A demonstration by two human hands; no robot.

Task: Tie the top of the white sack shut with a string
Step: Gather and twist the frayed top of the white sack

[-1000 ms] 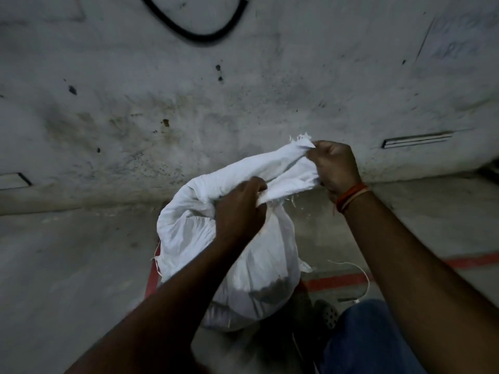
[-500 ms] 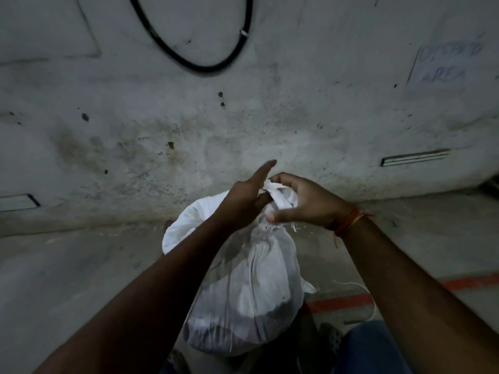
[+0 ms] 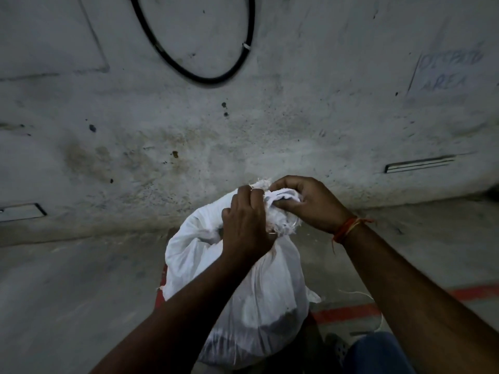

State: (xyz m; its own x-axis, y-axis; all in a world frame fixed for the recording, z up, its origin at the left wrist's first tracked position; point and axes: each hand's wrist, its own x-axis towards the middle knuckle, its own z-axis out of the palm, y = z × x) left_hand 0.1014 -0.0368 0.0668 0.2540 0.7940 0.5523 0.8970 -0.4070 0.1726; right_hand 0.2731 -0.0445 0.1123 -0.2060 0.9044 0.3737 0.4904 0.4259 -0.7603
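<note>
Head view: the sack (image 3: 243, 298) stands upright on the floor (image 3: 67, 292) between the person's knees, near the foot of the wall (image 3: 243, 136), so its own weight keeps it steady and both hands are free to work at the top. Its body bulges with dark contents low down, while the cloth above is drawn into a neck.

The left hand (image 3: 244, 225) is curled round that gathered neck from the near side, fingers wrapped tight on the cloth; this grip looks meant to keep the mouth bunched so it cannot spread open again. The right hand (image 3: 305, 203) comes in from the right and pinches the frayed top of the bunch between thumb and bent fingers, holding the loose end up and folded over the left fist. The two hands touch at the neck.

A thin string (image 3: 367, 300) shows on the floor to the right of the sack, trailing past the red line (image 3: 345, 313) toward the jeans (image 3: 378, 352). Whether any part of it already runs up to the neck I cannot tell; the hands hide that spot. No knot is visible, so the tying seems not yet done, and the gathering is likely the step in hand.

A black cable (image 3: 205, 76) loops on the wall above.
</note>
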